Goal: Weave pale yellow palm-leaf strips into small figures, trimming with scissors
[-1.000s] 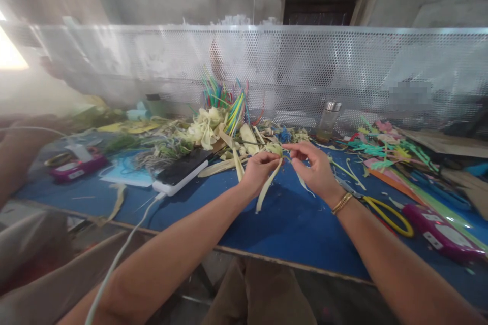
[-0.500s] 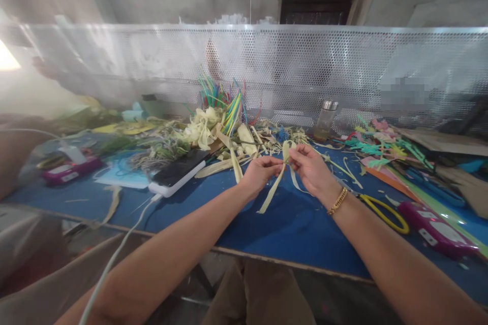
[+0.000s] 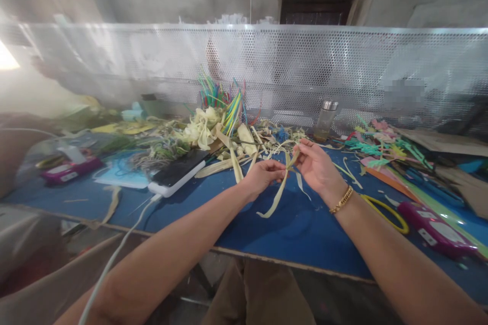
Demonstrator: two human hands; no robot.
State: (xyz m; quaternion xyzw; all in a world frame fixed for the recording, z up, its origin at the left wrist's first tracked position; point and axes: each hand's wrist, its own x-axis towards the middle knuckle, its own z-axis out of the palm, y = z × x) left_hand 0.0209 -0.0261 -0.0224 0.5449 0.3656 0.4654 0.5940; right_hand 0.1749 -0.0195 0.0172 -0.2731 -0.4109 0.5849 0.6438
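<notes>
Both my hands work on a pale yellow leaf strip (image 3: 277, 197) above the blue table (image 3: 290, 223). My left hand (image 3: 262, 175) pinches the strip near its middle, fingers closed. My right hand (image 3: 316, 167), with a gold bracelet on its wrist, pinches the strip's upper end close by, fingers curled. A long tail of the strip hangs down and curls onto the table. A thinner loop arcs up from the pinch toward the heap behind.
A heap of pale leaf strips and coloured sticks (image 3: 221, 127) lies behind my hands. A power bank (image 3: 177, 172) with a white cable is at left, yellow-handled scissors (image 3: 383, 208) and a pink tool (image 3: 434, 228) at right. A glass bottle (image 3: 326, 121) stands by the perforated metal screen (image 3: 343, 71).
My hands have shifted slightly while folding the strip. The right hand moved up and to the right, pulling the strip's upper part; the hanging tail swung lower.
</notes>
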